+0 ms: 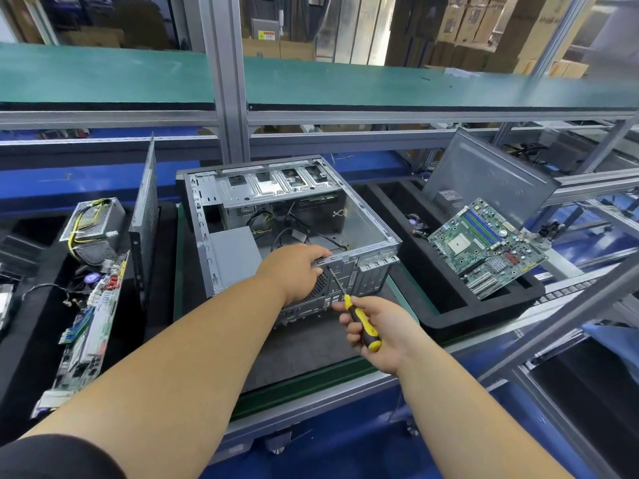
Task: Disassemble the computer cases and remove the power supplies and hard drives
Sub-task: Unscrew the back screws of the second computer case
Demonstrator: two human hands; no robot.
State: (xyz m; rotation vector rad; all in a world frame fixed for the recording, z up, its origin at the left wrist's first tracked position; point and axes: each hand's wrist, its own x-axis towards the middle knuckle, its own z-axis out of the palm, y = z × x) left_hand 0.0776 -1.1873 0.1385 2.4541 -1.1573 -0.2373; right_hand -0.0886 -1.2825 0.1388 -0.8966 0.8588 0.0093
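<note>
Computer case (276, 219), side panel off, lies open on the table (311, 344); the left hand (297, 267) grips its rear rim to steady it while the right hand (373, 326) pinches a yellow screwdriver (349, 305) (tip at the rear panel), likely freeing the power supply (235, 254) inside.

A single wide view is taken from the head, aimed forward and down; the left hand (297, 267) and right hand (375, 326) are seen close below.
</note>
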